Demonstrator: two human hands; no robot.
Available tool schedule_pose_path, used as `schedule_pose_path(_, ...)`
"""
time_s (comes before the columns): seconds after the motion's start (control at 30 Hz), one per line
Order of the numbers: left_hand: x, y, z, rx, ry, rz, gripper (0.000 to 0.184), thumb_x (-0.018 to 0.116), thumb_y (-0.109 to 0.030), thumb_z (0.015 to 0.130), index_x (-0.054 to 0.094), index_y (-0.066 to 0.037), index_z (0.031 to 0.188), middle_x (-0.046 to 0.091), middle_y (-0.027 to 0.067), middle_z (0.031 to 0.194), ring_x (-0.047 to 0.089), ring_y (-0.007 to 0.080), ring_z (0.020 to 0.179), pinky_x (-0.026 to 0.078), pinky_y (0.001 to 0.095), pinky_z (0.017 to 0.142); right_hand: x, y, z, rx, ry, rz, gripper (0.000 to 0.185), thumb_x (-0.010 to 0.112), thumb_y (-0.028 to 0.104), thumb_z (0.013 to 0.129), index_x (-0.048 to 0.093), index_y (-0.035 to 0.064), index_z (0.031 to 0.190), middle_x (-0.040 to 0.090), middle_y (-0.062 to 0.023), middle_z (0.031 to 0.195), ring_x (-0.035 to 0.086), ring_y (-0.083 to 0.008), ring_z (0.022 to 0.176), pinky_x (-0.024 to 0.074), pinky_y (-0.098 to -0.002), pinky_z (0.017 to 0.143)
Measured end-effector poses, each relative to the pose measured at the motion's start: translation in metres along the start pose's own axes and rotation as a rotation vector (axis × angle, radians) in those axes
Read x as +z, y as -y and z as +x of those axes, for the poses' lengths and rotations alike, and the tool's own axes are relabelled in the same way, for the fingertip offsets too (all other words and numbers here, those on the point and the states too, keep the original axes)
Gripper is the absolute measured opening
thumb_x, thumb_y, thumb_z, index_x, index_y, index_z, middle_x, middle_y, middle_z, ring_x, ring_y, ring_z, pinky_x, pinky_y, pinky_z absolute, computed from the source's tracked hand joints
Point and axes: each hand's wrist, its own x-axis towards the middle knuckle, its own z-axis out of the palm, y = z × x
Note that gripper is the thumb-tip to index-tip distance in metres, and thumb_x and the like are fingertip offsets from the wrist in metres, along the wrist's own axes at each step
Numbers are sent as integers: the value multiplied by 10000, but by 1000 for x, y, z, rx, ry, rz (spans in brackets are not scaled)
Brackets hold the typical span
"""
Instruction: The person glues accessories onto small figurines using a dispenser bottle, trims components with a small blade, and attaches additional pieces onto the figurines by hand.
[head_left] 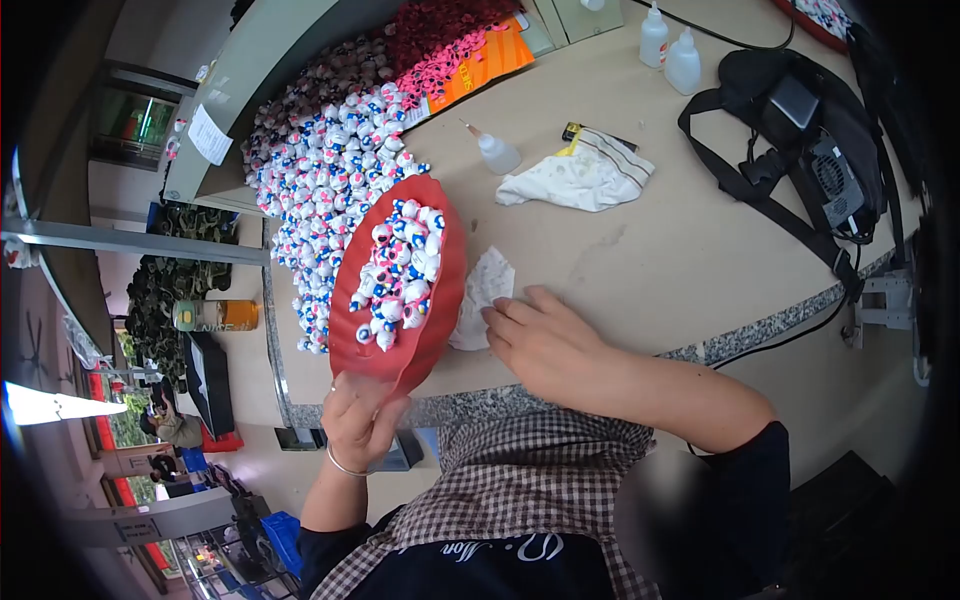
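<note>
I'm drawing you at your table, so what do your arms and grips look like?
Both my left grip and right grip are bare, without gloves. A thin, silvery bangle circles my left wrist; none shows on the right. My short sleeves, the left and right, look dark navy.

The red tray (453, 270) looks like smooth, glossy plastic with a fluted wall; the small white figures (395, 270) in it share a hard sheen. The tissue (490, 275) is thin, creased matt paper. The surface (620, 270) is smooth and dull, its edging (720, 345) speckled like granite. Translucent plastic forms the needle-tipped bottle (498, 153); the checked apron (540, 480) is matt woven cloth.
</note>
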Motion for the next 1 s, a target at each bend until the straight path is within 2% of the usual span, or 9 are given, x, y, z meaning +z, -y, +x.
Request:
schedule_pose_path(0.1, 1, -1, 0, -7, -22, -8, 251, 700, 20, 564, 609, 9, 798, 557, 105, 693, 514, 238, 590, 402, 298, 518, -22, -7, 3, 24, 239, 136, 186, 492, 77, 710, 569, 9, 865, 518, -102, 937, 494, -234, 919, 380, -362, 823)
schedule_pose_path(0.2, 1, -1, -2, -9, -24, -10, 250, 698, 26, 561, 604, 13, 793, 553, 106, 691, 509, 236, 592, 400, 299, 527, -26, -12, -2, 144, -54, 158, 134, 500, 68, 697, 558, 17, 807, 508, -97, 872, 492, -236, 857, 407, -349, 776)
schedule_pose_path(0.3, 2, -1, -3, -10, -32, -12, 250, 699, 28, 557, 600, 15, 786, 552, 106, 690, 509, 236, 595, 400, 302, 536, -31, -13, 4, 177, -126, 143, 123, 505, 62, 693, 561, 16, 793, 504, -94, 848, 495, -239, 851, 428, -331, 744)
schedule_pose_path(0.4, 1, -1, -3, -16, -48, -2, 248, 701, 23, 557, 597, 13, 782, 554, 105, 691, 511, 238, 597, 402, 305, 542, -23, -23, 11, 52, -202, 112, 92, 542, 66, 666, 579, 14, 732, 520, -83, 788, 511, -210, 805, 440, -304, 669)
schedule_pose_path(0.6, -4, 0, -26, 23, -24, 113, 221, 713, -38, 596, 614, -26, 793, 566, 98, 725, 526, 262, 637, 412, 331, 555, -20, -30, 13, 35, -165, 104, 108, 541, 58, 671, 591, 10, 754, 532, -92, 806, 512, -217, 812, 446, -310, 672)
schedule_pose_path(0.7, 0, -2, -46, 89, 60, 179, 171, 699, -55, 650, 591, -28, 780, 543, 78, 686, 492, 221, 609, 388, 306, 552, -29, -37, 11, 127, -70, 99, 167, 517, 78, 720, 568, 7, 862, 500, -87, 871, 496, -239, 854, 438, -342, 754)
schedule_pose_path(0.8, 1, -7, -59, 144, 97, 172, 215, 720, -55, 623, 616, -47, 812, 566, 50, 741, 509, 209, 631, 409, 309, 567, -35, -40, 14, 288, -61, 283, 232, 529, 155, 806, 567, -18, 957, 548, -117, 936, 536, -241, 880, 449, -333, 760)
schedule_pose_path(0.9, -2, -15, -78, 155, 120, 178, 266, 690, -39, 600, 642, -61, 861, 576, 22, 788, 514, 179, 649, 426, 290, 576, -50, -33, 32, 613, 106, 903, 347, 524, 269, 826, 553, -54, 950, 580, -204, 942, 569, -301, 869, 457, -364, 746)
schedule_pose_path(1.0, -9, -23, -90, 164, 131, 203, 309, 651, -44, 578, 660, -68, 886, 579, -2, 797, 520, 139, 653, 435, 256, 575, -52, -23, 53, 598, 309, 1009, 515, 506, 400, 835, 499, -74, 1038, 566, -259, 999, 580, -345, 872, 449, -390, 777)
